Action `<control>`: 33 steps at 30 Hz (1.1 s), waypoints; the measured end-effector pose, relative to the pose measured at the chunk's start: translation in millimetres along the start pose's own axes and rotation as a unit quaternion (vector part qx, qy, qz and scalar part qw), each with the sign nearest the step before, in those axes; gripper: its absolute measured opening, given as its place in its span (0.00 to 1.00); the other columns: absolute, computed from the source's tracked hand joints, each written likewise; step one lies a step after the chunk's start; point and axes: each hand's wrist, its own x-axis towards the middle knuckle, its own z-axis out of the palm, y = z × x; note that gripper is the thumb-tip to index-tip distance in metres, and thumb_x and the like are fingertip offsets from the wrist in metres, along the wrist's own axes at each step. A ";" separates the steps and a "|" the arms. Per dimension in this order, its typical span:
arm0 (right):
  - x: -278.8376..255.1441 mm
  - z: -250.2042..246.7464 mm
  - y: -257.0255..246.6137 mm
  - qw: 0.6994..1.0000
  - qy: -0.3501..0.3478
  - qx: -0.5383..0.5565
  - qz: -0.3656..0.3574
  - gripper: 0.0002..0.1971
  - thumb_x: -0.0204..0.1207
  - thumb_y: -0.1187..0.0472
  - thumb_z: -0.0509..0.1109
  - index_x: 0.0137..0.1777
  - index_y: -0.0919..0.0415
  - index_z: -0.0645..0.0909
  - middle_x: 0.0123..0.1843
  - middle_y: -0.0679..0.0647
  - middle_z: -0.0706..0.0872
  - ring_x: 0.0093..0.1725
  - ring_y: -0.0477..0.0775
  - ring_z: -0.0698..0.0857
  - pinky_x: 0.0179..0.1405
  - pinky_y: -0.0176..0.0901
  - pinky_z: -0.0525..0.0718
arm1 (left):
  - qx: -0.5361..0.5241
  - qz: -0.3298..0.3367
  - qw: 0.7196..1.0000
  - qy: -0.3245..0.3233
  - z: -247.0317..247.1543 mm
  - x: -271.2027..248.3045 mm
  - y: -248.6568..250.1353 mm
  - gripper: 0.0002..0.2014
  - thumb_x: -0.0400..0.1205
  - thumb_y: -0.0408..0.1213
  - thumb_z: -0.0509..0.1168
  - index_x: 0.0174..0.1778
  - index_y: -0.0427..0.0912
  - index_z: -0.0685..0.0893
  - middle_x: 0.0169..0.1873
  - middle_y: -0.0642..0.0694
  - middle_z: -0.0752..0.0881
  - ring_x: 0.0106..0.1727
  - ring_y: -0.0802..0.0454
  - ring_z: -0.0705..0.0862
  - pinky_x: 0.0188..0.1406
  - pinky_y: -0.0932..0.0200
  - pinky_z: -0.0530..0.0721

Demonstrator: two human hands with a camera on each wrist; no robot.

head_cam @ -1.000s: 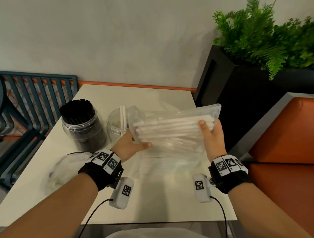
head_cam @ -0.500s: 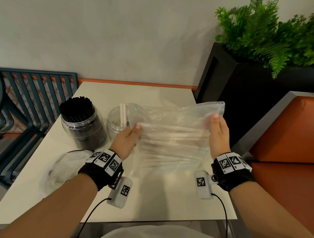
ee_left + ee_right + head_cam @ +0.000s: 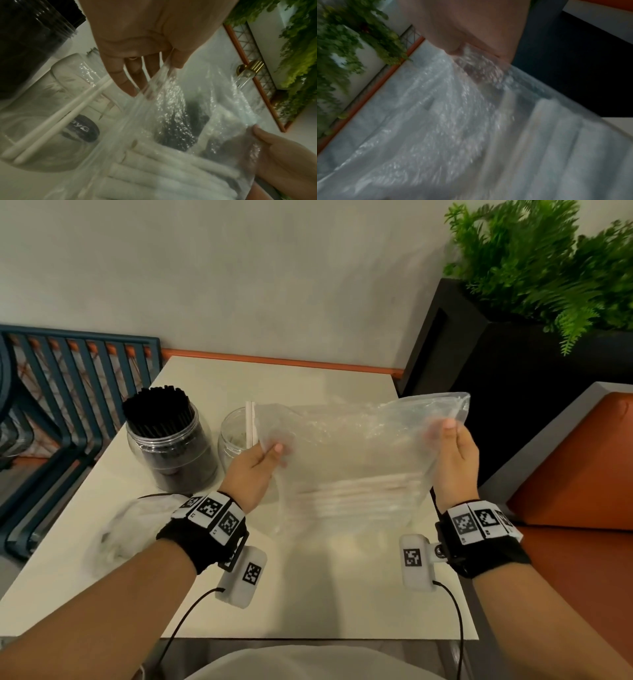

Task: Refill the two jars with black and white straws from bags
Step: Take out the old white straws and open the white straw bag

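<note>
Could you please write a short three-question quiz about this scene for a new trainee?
1. True or false: the clear plastic jar of black straws is nearly empty.
2. Which hands hold the clear plastic bag of white straws? A) left hand only B) right hand only C) both
3. Fill in: the clear plastic jar beside the black one holds only ___ white straws.

Key: 1 false; 2 C; 3 two.
</note>
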 end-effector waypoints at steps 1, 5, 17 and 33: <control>-0.2 0.0 1.1 1.000 -0.013 -0.009 0.009 0.16 0.87 0.49 0.55 0.52 0.56 0.82 0.46 0.47 0.85 0.47 0.43 0.85 0.50 0.40 0.83 | 0.000 -0.005 1.000 -0.001 0.7 -0.3 -0.1 0.09 0.86 0.46 0.57 0.49 0.59 0.83 0.48 0.58 0.87 0.53 0.56 0.85 0.62 0.50 0.80; -2.9 -3.3 -1.3 1.000 0.011 -0.001 -0.016 0.15 0.87 0.53 0.55 0.51 0.59 0.80 0.43 0.45 0.83 0.39 0.31 0.82 0.41 0.28 0.80 | -0.036 0.005 0.999 0.003 4.6 -3.1 3.0 0.12 0.87 0.43 0.55 0.56 0.50 0.84 0.51 0.58 0.88 0.51 0.56 0.87 0.50 0.54 0.84; -13.4 22.5 -51.8 0.739 -0.162 -0.568 -0.324 0.61 0.59 0.27 0.71 0.84 0.51 0.41 0.85 0.54 0.55 0.84 0.64 0.49 0.78 0.75 0.48 | -0.041 -0.007 0.999 -0.022 10.4 -1.4 7.9 0.10 0.87 0.41 0.56 0.50 0.53 0.83 0.50 0.55 0.88 0.51 0.54 0.87 0.56 0.50 0.84; 21.0 8.1 0.9 0.781 -0.391 -0.486 -0.032 0.12 0.77 0.48 0.70 0.53 0.54 0.79 0.49 0.51 0.84 0.51 0.56 0.83 0.55 0.53 0.81 | 0.096 -0.057 0.991 -0.073 -26.6 -16.3 -30.0 0.16 0.74 0.58 0.69 0.48 0.51 0.82 0.45 0.54 0.85 0.51 0.55 0.82 0.55 0.55 0.80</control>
